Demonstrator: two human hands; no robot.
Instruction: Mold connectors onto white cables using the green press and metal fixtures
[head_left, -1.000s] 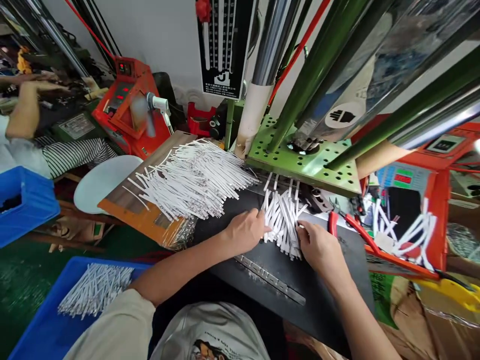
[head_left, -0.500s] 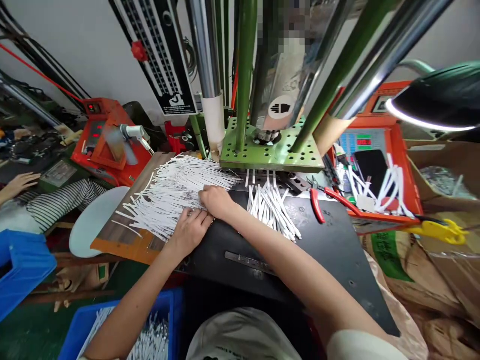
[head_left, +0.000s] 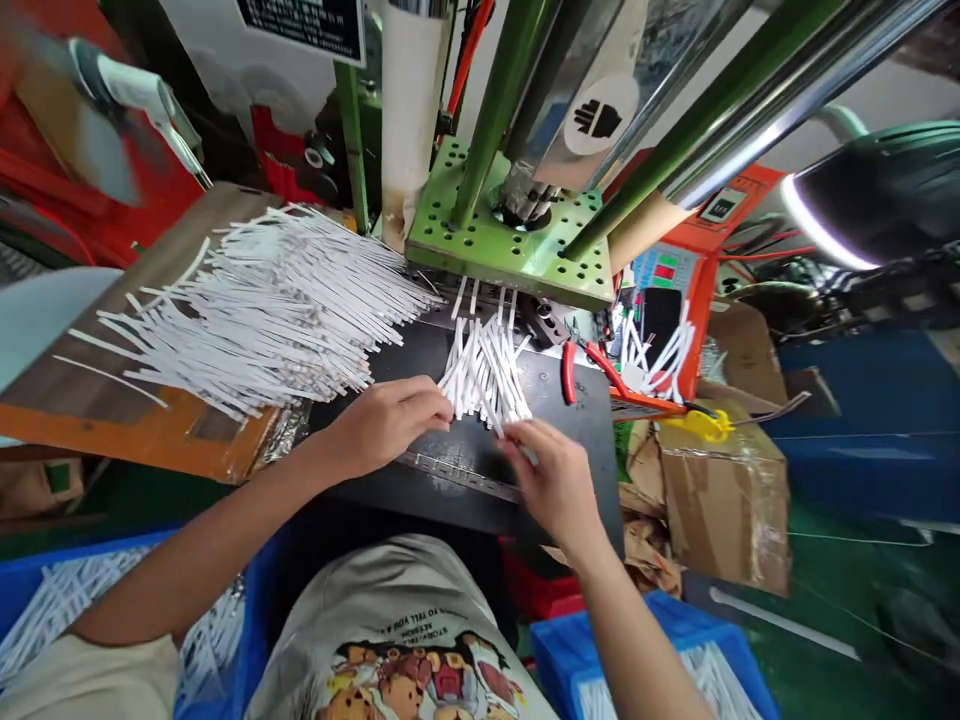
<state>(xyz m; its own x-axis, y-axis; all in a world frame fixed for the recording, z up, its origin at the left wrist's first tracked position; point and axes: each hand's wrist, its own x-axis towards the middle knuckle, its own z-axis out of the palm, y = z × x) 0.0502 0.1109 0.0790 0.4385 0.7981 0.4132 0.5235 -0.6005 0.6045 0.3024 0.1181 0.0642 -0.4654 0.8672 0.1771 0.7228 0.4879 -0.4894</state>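
Note:
A small heap of white flat strips point(head_left: 480, 370) lies crosswise on the black work plate point(head_left: 555, 375), below the green perforated press plate point(head_left: 517, 265). My left hand point(head_left: 394, 425) is at the heap's left edge, fingers closed together; what they pinch, if anything, cannot be made out. At the heap's lower right, my right hand point(head_left: 551, 475) pinches the near end of a white strip point(head_left: 491, 412). A few strip ends stick out from under the press plate. To the left, a large spread of white strips point(head_left: 285, 310) covers much of a wooden board point(head_left: 37, 385).
Red-handled pliers point(head_left: 568, 375) lie right of the heap. A red control box point(head_left: 694, 300) holds more strips and a phone. Blue bins point(head_left: 259, 620) with strips stand below. Green posts and a lamp point(head_left: 877, 190) rise above; a cardboard box point(head_left: 724, 500) stands at right.
Both hands have left the large spread and moved right to the small heap. My right hand now pinches a strip there. The view has turned downward and to the right.

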